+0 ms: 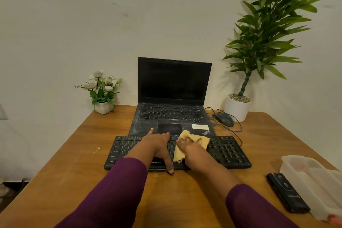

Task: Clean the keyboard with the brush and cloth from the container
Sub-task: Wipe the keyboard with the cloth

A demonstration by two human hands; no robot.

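Cloth-wipe step. Right hand (187, 151) grips bunched cloth (193, 139) on the middle of the keyboard (228, 152), at table centre. Left hand (159, 146) lies flat on keys, fingers straight, steadying. Container (312, 176) sits at right edge. Next, likely: sweep cloth across the right-hand keys.

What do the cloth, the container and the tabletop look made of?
Cloth: soft matte yellow fabric, by its crumpled folds. Container: likely translucent plastic, frosted and milky. Tabletop: wood or wood-look laminate; brown grain shows, slight sheen.
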